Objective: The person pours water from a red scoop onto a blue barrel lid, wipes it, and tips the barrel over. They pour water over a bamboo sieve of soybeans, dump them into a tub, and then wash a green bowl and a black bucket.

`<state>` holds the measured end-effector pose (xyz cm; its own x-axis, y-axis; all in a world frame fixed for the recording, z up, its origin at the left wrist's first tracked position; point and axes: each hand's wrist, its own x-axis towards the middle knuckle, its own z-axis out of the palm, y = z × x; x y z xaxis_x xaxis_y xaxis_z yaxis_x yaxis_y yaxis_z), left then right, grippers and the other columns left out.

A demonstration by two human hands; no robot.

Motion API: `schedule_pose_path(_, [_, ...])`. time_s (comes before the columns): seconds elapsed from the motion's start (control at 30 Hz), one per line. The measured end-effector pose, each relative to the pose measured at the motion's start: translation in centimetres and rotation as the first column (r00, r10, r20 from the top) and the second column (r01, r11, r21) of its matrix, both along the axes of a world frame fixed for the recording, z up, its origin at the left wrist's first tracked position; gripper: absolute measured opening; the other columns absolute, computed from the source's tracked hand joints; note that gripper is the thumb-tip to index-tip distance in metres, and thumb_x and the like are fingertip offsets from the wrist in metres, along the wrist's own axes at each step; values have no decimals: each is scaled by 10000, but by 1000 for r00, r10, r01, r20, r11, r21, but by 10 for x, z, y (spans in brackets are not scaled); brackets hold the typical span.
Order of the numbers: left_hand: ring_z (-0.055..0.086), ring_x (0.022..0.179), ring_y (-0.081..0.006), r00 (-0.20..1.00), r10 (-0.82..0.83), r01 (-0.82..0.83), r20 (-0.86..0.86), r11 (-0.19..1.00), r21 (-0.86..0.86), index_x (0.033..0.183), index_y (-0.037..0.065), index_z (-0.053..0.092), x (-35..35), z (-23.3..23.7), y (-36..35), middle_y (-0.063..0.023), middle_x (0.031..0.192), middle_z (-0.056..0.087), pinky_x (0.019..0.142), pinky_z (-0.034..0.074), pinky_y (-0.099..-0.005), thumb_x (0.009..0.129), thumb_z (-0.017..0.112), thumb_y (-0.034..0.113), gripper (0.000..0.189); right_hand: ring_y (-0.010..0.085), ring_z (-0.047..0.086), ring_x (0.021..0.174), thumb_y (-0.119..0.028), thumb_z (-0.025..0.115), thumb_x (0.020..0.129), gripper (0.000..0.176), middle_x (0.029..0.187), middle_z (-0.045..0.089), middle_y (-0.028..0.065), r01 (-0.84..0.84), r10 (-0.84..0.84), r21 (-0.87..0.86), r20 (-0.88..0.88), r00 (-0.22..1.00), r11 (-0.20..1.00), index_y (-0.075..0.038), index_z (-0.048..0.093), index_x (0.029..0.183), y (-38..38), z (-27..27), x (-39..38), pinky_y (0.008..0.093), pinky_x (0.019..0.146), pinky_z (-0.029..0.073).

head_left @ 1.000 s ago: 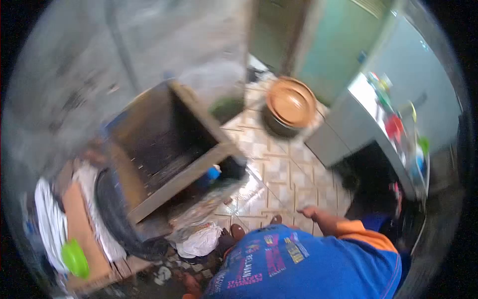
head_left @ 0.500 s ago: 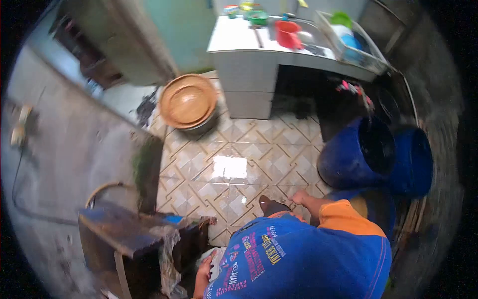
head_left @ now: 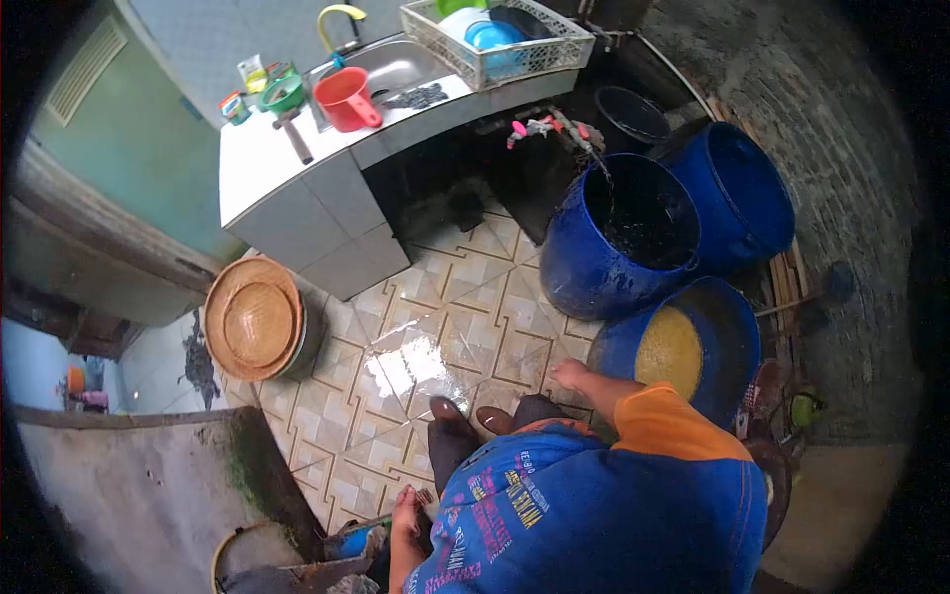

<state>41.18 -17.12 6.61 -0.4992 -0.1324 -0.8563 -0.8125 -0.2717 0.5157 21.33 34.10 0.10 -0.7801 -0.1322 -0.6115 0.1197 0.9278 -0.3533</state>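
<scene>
My right hand (head_left: 568,373) hangs over the tiled floor with nothing seen in it, its fingers loose and partly hidden. Beside that arm stands a low blue tub (head_left: 730,332) with something yellowish in it. My left hand (head_left: 407,510) is low by my side, near a worn dark piece of furniture (head_left: 297,576) at the bottom edge. Its fingers look loose, and I see nothing held there. Behind the tub, water runs from a tap (head_left: 584,137) into a blue barrel (head_left: 584,262).
A second blue barrel (head_left: 757,203) leans by the brick wall. The counter (head_left: 257,178) carries a red dipper (head_left: 343,102), a green bowl (head_left: 284,96), a sink (head_left: 401,64) and a dish crate (head_left: 524,61). Woven trays (head_left: 259,315) sit on a pot at left. The tiles (head_left: 460,327) shine wet.
My view has swung right, bringing the barrels, tub and running tap further into sight. My left hand has come away from a whitish thing beside it. My right arm stays extended low.
</scene>
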Motion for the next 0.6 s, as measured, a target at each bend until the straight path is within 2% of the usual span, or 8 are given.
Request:
schedule_pose_path(0.03, [574, 888, -199, 1000, -18, 18, 6, 1000, 9, 1351, 78, 466, -12, -1, -3, -44, 1016, 604, 815, 458, -369, 907, 613, 402, 568, 394, 612, 1013, -481, 520, 870, 510, 1112, 644, 221, 158, -161, 32, 86, 983, 987, -45, 677, 1082, 0, 7, 0, 428, 894, 488])
schedule_pose_path(0.17, [567, 1030, -268, 985, -51, 59, 166, 997, -46, 1389, 87, 411, -50, -12, -27, -101, 1155, 564, 868, 454, -410, 916, 584, 415, 601, 361, 590, 1070, -429, 571, 845, 425, 1118, 649, 184, 168, -172, 64, 54, 984, 984, -106, 686, 1096, 2, 19, 5, 408, 907, 473])
schedule_pose_path(0.23, [527, 1142, -307, 911, -352, 361, 213, 933, -1, 1412, 131, 389, -72, -34, -52, -118, 1297, 515, 904, 415, -480, 911, 556, 454, 620, 340, 605, 1052, -410, 574, 858, 415, 1105, 653, 183, 515, -509, 32, 217, 833, 857, -100, 675, 1115, -9, 65, -4, 407, 897, 472])
schedule_pose_path(0.33, [484, 1223, -319, 910, -330, 344, 251, 939, -10, 1415, 192, 394, -113, -43, -66, -99, 1385, 479, 907, 368, -518, 900, 535, 492, 613, 308, 624, 1016, -394, 610, 861, 413, 1057, 676, 164, 666, -656, -27, 148, 740, 745, -68, 671, 1107, -13, 57, -4, 383, 871, 481])
schedule_pose_path(0.47, [487, 1214, -306, 925, -310, 326, 218, 945, -41, 1374, 194, 433, -185, -52, -73, -77, 1334, 504, 884, 360, -505, 892, 540, 507, 584, 256, 633, 979, -344, 649, 866, 386, 1041, 683, 126, 674, -671, -58, 68, 739, 737, -48, 664, 1113, -13, 61, -31, 358, 851, 485])
schedule_pose_path(0.53, [487, 1208, -299, 909, -355, 379, 216, 922, -78, 1371, 198, 438, -217, -48, -74, -71, 1339, 501, 876, 360, -498, 890, 545, 511, 585, 197, 625, 941, -310, 680, 864, 373, 1050, 675, 98, 558, -556, 30, -56, 829, 829, -39, 659, 1118, -16, 68, -54, 332, 821, 487])
schedule_pose_path(0.57, [487, 1208, -299, 903, -378, 400, 206, 913, -75, 1371, 198, 438, -231, -48, -73, -71, 1339, 501, 876, 360, -498, 890, 545, 511, 585, 197, 625, 941, -310, 680, 864, 373, 1050, 675, 98, 577, -575, 31, -66, 816, 816, -39, 659, 1118, -16, 74, -64, 332, 821, 487])
schedule_pose_path(0.6, [484, 1214, -302, 896, -393, 416, 207, 906, -80, 1379, 200, 433, -245, -48, -72, -71, 1345, 497, 879, 358, -501, 888, 545, 512, 592, 181, 619, 919, -319, 676, 871, 378, 1053, 669, 83, 678, -682, -108, 2, 731, 727, -41, 651, 1126, -18, 86, -74, 326, 805, 489])
